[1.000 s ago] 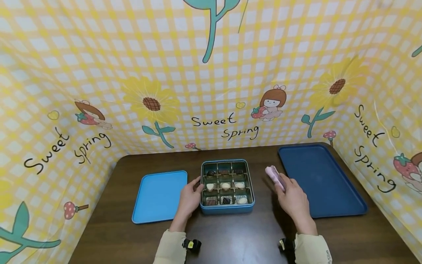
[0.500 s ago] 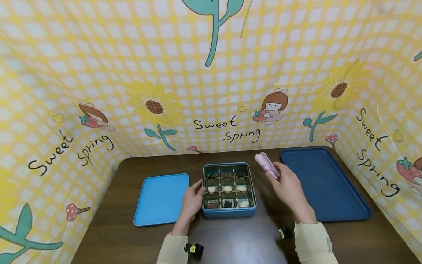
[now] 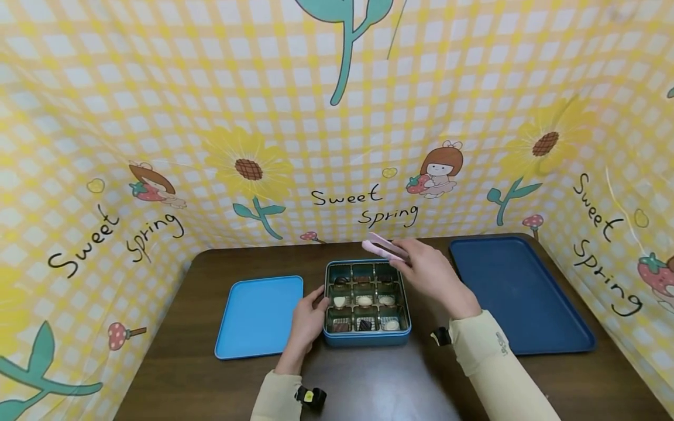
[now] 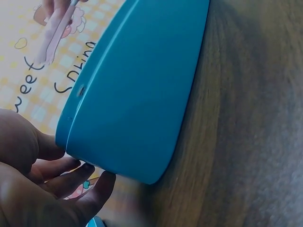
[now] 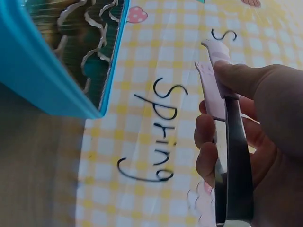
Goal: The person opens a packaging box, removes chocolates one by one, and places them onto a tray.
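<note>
Near the middle of the table stands an open blue tin [image 3: 367, 338] with a divided insert. Dark and white chocolates [image 3: 364, 301] sit in its compartments. My left hand [image 3: 308, 318] rests its fingertips and thumb against the tin's left wall; the left wrist view shows them at the corner below the rim. Above the tin's far right corner, my right hand [image 3: 434, 275] holds a pair of tongs [image 5: 232, 156] with metal arms and pink tips. The tips are spread a little apart, with nothing between them, and point left over the back of the tin.
A light blue lid or flat tray [image 3: 258, 318] lies left of the tin. A large dark blue tray [image 3: 526, 298] is on the right. Behind the brown table [image 3: 174, 351] rises a yellow checked cloth [image 3: 342, 146], which also covers both sides.
My right hand has carried the tongs leftward and up, from right of the tin to above its far right corner. The tongs have turned to point left. The left hand stays at the tin.
</note>
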Demonstrator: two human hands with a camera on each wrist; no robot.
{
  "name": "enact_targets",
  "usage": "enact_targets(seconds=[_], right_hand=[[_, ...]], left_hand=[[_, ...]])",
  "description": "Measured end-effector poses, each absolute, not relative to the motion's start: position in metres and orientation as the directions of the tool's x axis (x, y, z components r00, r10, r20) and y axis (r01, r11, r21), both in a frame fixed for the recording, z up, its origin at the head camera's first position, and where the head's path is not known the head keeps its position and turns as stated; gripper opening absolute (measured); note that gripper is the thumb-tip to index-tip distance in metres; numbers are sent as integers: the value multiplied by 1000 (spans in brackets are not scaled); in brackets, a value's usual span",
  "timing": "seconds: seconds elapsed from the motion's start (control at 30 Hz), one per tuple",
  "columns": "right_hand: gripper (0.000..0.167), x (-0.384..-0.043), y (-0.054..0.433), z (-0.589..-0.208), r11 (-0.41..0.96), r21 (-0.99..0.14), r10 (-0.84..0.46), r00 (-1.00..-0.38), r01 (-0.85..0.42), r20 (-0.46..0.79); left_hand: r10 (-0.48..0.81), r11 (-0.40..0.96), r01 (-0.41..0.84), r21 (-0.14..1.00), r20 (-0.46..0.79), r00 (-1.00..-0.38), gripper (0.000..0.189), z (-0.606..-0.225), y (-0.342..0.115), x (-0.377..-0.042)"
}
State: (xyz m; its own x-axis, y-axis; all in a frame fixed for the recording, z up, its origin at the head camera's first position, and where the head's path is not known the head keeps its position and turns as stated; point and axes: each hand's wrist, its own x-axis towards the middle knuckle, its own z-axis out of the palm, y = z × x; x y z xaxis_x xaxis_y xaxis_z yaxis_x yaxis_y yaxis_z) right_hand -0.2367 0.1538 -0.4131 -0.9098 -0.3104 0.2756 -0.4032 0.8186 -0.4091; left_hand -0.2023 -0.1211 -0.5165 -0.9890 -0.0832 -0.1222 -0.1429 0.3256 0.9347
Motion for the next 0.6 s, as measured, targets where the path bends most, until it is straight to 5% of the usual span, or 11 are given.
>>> enact_targets(seconds=[0.3, 0.6], right_hand=[[45, -258, 124, -403, 838, -241, -455, -870, -490, 190], [31, -273, 100, -402, 837, -202, -515, -857, -508, 22]], left_hand=[[-91, 328, -139, 934, -115, -989, 45, -514, -117, -201], [-83, 356, -145, 923, -123, -989, 45, -515, -115, -201]])
